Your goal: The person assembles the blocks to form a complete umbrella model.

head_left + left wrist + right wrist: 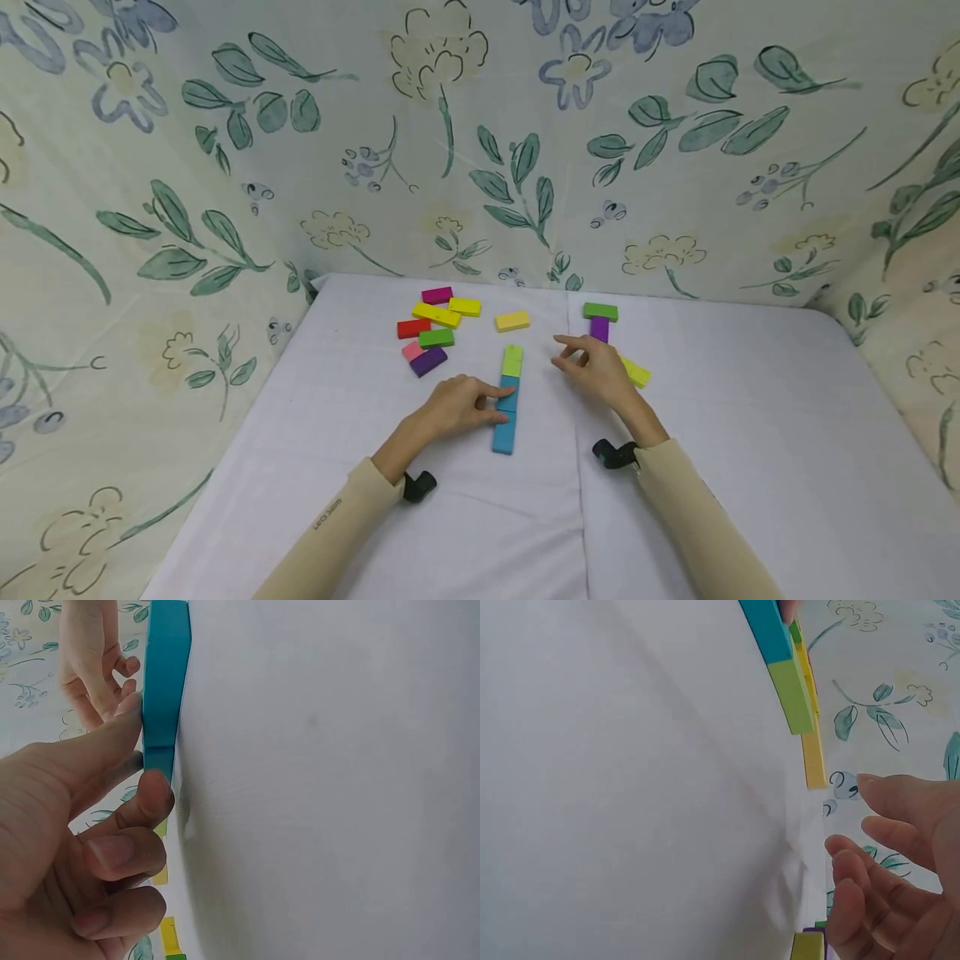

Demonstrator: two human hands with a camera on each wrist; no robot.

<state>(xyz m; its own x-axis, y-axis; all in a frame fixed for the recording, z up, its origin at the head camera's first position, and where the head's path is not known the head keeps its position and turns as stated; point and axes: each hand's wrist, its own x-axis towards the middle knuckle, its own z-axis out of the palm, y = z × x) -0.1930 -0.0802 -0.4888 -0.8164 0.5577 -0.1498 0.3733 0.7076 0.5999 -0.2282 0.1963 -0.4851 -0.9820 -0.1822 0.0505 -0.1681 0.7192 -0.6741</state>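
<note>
Two blue blocks, a near one (504, 435) and a far one (507, 393), lie end to end on the white cloth. A lime green block (512, 360) continues their line at the far end. My left hand (461, 404) rests its thumb and forefinger, spread apart, on the blue blocks near their joint; its other fingers bend loosely. To the right of the line, my right hand (595, 368) hovers with fingers slightly bent and nothing between them. Partly hidden by it are a purple block (599, 328) and a yellow block (636, 372).
A green block (601, 312) lies across the purple block's far end. Behind the line is a pale yellow block (512, 321). Several coloured blocks, including a red one (414, 328) and a dark purple one (428, 362), lie loosely grouped at the back left. Floral fabric (480, 167) hangs behind the table.
</note>
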